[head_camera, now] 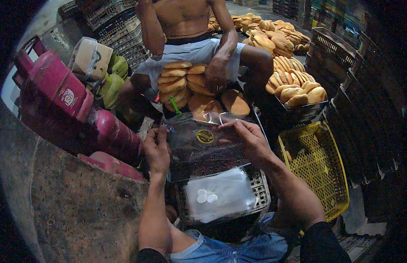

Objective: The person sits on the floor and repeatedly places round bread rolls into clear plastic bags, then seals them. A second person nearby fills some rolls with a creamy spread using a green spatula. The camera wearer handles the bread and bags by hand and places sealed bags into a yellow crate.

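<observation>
A clear plastic bag [203, 148] with a round yellow-and-black sticker is stretched between my two hands. My left hand [157, 148] pinches its left edge, and my right hand [247, 134] grips its upper right edge near the opening. No bread shows inside the bag. Just beyond it lie round flat breads [205, 107], some stacked, on a tray whose base is mostly hidden. Below the bag, a stack of clear plastic bags [220, 194] with several white round spots rests on a plastic crate [262, 189].
Opposite sits a person, one hand [216, 75] at the bread stacks. A yellow plastic basket [317, 171] stands at right, below a tray of breads [297, 83]. Pink gas cylinders [58, 85], a cardboard box [91, 57] and green fruits [111, 88] are at left; dark crates [348, 131] line the right.
</observation>
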The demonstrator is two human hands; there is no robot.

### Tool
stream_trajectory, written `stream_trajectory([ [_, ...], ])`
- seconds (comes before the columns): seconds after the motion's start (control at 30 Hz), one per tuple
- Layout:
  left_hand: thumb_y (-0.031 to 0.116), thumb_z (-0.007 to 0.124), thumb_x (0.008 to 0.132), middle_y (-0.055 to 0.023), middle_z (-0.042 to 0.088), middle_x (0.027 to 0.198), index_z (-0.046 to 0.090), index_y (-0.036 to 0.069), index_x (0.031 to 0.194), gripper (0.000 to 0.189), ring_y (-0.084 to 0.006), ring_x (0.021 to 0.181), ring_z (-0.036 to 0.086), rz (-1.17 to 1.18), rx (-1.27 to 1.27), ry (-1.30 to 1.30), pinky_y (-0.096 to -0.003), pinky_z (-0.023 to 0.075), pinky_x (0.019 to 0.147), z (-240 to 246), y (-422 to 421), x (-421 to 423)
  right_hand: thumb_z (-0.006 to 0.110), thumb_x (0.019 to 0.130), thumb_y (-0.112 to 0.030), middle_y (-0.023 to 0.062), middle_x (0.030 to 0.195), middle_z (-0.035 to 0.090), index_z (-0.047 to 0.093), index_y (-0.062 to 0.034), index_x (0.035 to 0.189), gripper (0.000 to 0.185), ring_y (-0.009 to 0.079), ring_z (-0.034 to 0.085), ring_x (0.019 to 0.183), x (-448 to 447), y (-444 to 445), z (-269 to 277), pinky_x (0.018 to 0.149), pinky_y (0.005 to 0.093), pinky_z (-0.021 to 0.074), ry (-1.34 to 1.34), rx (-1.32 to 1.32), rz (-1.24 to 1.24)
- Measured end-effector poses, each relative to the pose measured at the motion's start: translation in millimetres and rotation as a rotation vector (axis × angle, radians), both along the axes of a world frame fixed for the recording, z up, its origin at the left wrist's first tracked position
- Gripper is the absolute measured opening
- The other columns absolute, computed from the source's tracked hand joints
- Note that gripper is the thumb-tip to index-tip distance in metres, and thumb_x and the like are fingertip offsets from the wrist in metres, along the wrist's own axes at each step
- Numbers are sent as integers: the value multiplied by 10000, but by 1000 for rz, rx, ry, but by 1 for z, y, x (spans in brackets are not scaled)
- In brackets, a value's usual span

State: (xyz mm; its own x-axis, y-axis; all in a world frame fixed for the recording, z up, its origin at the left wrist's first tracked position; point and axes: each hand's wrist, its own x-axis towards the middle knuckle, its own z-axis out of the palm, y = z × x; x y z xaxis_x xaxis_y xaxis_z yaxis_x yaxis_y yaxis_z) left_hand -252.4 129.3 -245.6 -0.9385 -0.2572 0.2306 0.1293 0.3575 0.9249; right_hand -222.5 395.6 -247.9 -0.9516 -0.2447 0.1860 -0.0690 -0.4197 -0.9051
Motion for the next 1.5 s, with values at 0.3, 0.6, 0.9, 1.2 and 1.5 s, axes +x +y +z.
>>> stream_trajectory([
  [0.3, 340, 552, 998, 0, 592, 755, 611, 36, 904, 323, -86, 700, 543, 32, -106, 178, -257, 439, 666, 3, 5, 2, 395, 1053, -314, 152, 1134, 665, 558, 4, 1248, 408, 227, 664, 1013, -1, 3, 2, 970, 346, 480, 130, 172, 72],
  [0.6, 276, 552, 1003, -11, 634, 798, 629, 25, 906, 281, -87, 746, 563, -13, -32, 202, -253, 436, 716, 3, -1, 2, 409, 1050, -311, 171, 1134, 672, 561, 18, 1241, 411, 222, 665, 1019, 0, 4, 6, 918, 341, 510, 163, 296, 25],
  [0.9, 256, 575, 989, 2, 614, 752, 612, 62, 887, 222, -68, 682, 547, -10, 212, 152, -235, 445, 645, 8, -1, 3, 412, 1049, -290, 164, 1165, 659, 558, 53, 1236, 417, 228, 646, 1077, 4, 2, 7, 969, 367, 497, 149, 204, 82],
  [1.2, 294, 565, 993, -6, 604, 781, 599, 69, 934, 235, -94, 714, 576, 106, 331, 198, -253, 496, 631, 8, 1, -1, 434, 1040, -246, 186, 1333, 548, 589, -5, 1264, 364, 245, 534, 1244, 2, 0, 8, 1017, 385, 458, 275, 352, -77],
  [1.5, 639, 354, 971, -58, 674, 974, 623, 43, 1125, 672, -155, 881, 622, -139, 410, -133, -311, 499, 764, 14, 1, 8, 685, 793, -112, 165, 1526, 345, 617, -298, 1257, 505, 430, 318, 1396, 15, -17, 11, 1118, 541, 316, 1071, 1094, -594],
])
